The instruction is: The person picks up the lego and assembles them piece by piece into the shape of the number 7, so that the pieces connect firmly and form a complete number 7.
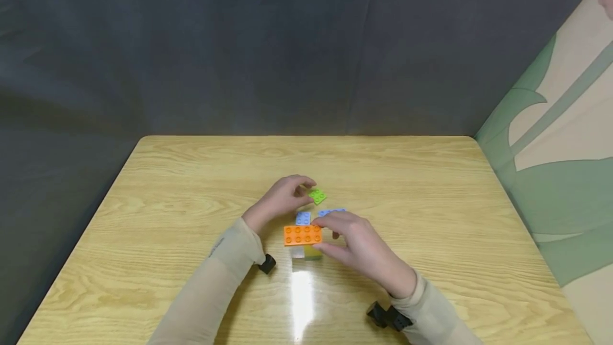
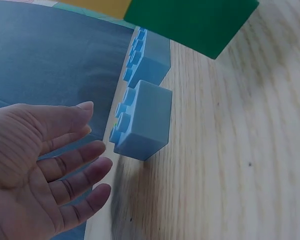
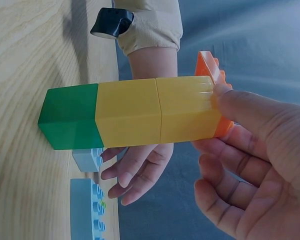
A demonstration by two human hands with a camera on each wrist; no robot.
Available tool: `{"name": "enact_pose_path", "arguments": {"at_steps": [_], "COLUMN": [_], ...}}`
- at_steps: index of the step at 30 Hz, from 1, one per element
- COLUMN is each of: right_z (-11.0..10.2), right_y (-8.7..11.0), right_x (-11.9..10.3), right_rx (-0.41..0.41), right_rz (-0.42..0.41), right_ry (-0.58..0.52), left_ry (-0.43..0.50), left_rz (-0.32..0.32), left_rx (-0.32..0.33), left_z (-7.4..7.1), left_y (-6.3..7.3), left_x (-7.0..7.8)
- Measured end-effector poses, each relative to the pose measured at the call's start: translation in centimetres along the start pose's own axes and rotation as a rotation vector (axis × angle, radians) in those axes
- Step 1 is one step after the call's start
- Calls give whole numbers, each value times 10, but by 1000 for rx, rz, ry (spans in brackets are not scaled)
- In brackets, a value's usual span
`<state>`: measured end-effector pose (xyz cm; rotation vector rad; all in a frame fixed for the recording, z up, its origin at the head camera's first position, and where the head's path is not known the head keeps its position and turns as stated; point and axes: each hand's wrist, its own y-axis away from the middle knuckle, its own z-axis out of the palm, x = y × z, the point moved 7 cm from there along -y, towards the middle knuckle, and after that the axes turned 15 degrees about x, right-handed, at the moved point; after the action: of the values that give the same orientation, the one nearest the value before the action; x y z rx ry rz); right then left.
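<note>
My right hand (image 1: 359,241) pinches an orange brick (image 1: 303,235), two studs wide, between thumb and fingers. In the right wrist view, that brick tops a column of two yellow bricks (image 3: 130,112) over a dark green brick (image 3: 70,117), and its end sticks out to one side. Whether the column touches the table cannot be told. My left hand (image 1: 281,198) holds nothing; its fingers are spread and loosely bent in the left wrist view. Near its fingertips lie a light green brick (image 1: 317,196) and a small light blue brick (image 2: 147,120).
A longer light blue brick (image 1: 331,212) stands just beyond the right hand's fingers. The wooden table (image 1: 143,260) meets a dark cloth (image 1: 249,57) at its back and left, and a patterned cloth (image 1: 565,190) on the right.
</note>
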<state>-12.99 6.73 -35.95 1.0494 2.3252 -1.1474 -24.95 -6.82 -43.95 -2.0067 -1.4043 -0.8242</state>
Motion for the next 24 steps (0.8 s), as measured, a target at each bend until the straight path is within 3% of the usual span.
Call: {"name": "enact_pose_path", "arguments": {"at_steps": [13,24], "right_z": [1,0], "right_y": [1,0], "right_x": [0,1], "right_rx": [-9,-5], "right_rz": [15,12], "right_ry": [7,0], "left_ry": [-62,-172], "left_rz": [-12,60], "left_rx": [-26,-43], "left_z": [8,15], "left_y": [-6,-13], "left_x": [-5,-2]}}
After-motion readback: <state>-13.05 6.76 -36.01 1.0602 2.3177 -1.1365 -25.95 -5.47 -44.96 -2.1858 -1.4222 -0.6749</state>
